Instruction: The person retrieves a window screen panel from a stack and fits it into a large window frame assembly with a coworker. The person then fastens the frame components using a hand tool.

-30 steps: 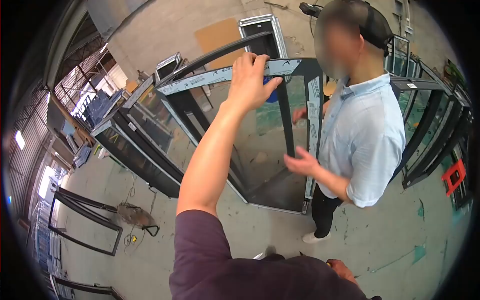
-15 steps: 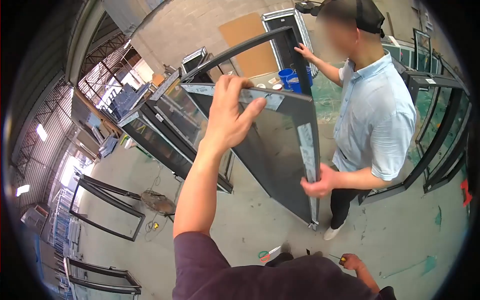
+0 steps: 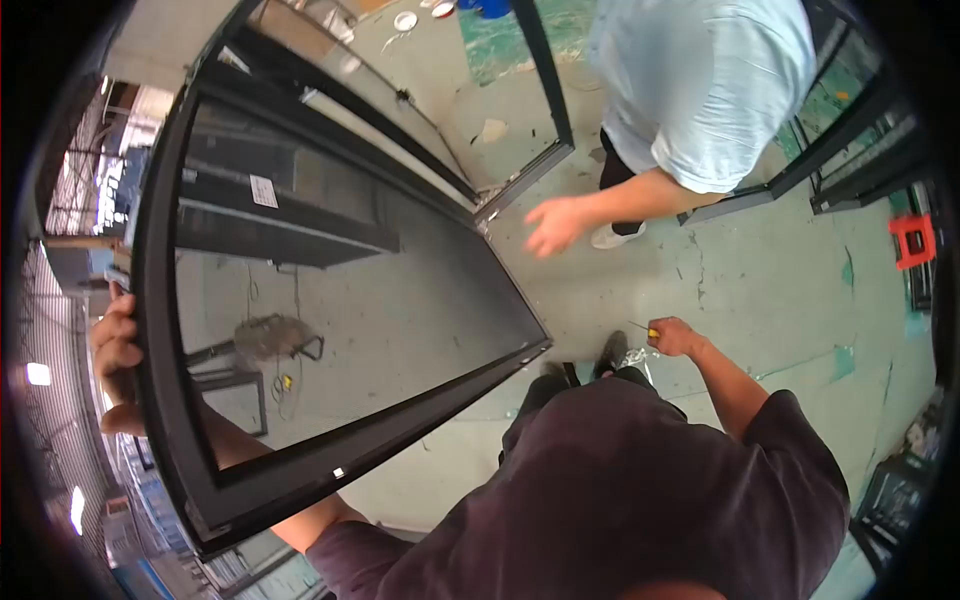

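My left hand (image 3: 118, 350) is wrapped round the outer edge of a dark-framed window sash (image 3: 300, 455), at the left of the view. The sash is tilted, and its see-through dark pane shows the floor and part of my left forearm behind it. At its far side stands a dark window frame (image 3: 545, 85), close to the sash edge. My right hand (image 3: 675, 337) is closed round a screwdriver (image 3: 654, 333) with a yellow handle and a thin shaft, held low over the floor to the right of my feet.
A co-worker in a light blue shirt (image 3: 700, 90) stands across from me, one hand (image 3: 560, 222) apart from the sash. More dark frames (image 3: 850, 135) lean at the right, near a red stool (image 3: 912, 242). A fan (image 3: 272, 338) shows through the pane.
The sash has swung to the left and towards me with my left hand on its edge. The co-worker's hands have come off it. My right hand keeps the screwdriver.
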Available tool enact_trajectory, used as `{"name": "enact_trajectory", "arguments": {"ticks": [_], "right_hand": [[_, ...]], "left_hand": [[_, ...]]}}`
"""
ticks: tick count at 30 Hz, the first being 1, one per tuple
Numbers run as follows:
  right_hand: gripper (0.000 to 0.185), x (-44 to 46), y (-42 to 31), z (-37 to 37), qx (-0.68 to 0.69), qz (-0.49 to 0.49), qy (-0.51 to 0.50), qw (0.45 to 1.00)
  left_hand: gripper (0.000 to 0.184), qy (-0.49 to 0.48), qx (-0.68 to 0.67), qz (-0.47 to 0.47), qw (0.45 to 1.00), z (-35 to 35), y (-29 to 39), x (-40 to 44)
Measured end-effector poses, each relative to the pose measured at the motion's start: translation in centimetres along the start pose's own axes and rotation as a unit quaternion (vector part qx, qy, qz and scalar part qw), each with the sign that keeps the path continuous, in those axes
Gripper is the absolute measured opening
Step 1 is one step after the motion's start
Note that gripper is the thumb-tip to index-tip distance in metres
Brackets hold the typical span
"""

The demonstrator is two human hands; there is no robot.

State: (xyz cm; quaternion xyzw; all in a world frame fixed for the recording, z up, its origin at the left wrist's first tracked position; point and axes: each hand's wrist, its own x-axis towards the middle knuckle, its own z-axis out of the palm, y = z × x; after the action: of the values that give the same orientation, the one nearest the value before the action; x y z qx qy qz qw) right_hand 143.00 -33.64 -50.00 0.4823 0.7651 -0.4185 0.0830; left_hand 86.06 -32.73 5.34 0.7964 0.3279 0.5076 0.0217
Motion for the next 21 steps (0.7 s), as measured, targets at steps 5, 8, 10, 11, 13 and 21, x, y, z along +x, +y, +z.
{"name": "enact_trajectory", "arguments": {"ticks": [5,8,10,11,13,21], "right_hand": [[0.027,5.5,-7.4,-2.6,-0.01,-0.028,-0.003,1.0],[0.021,9.4,-11.5,-4.2,-0.02,-0.036,0.03,0.999],[0.019,13.1,-13.4,-4.8,-0.013,-0.059,0.075,0.995],[0.018,15.1,-13.9,-4.7,-0.006,-0.072,0.102,0.992],[0.017,18.9,-16.0,-6.6,-0.027,-0.085,0.136,0.987],[0.017,43.2,-19.2,-9.1,-0.05,-0.078,0.137,0.986]], "left_hand": [[0.07,0.128,-0.097,-0.147,0.976,-8.5,1.1,-6.7],[0.079,0.272,-0.134,-0.239,0.923,-11.4,0.8,-13.3],[0.092,0.202,-0.142,-0.313,0.917,-14.7,1.1,-22.3],[0.11,0.272,0.005,-0.366,0.89,-10.6,2.8,-24.0],[0.123,0.397,-0.173,-0.353,0.829,-8.0,4.3,-29.2],[0.084,0.455,0.16,-0.456,0.748,2.1,4.2,-38.1]]}}
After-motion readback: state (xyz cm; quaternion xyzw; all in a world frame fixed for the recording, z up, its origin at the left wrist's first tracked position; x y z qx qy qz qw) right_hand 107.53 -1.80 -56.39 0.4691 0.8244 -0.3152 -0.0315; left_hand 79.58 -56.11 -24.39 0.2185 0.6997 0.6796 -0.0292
